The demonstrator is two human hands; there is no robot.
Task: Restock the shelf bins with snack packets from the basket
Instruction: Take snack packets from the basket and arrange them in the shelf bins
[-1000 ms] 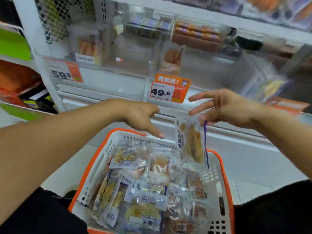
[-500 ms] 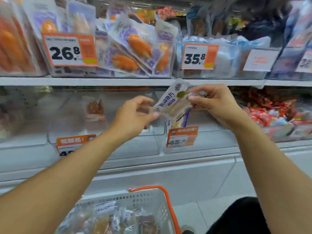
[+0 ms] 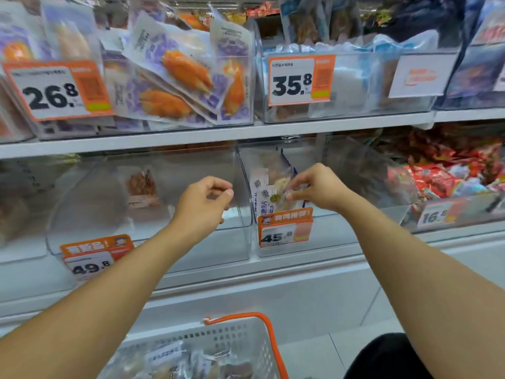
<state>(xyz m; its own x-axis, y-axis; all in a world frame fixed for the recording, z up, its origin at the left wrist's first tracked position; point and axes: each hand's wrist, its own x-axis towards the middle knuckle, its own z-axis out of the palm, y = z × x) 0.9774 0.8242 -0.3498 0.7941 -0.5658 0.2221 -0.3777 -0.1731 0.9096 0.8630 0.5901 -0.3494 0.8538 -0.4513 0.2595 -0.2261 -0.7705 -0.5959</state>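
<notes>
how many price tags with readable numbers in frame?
5: 26.8 tag upper left, 35.8 tag upper middle, 49.8 tag lower left, 45.8 tag lower middle, 16.8 tag lower right. Others blurred or cropped.

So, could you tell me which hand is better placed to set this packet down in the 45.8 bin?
The right hand: it already pinches the packet inside the 45.8 bin. The left hand holds nothing, over the neighbouring 49.8 bin.
</notes>
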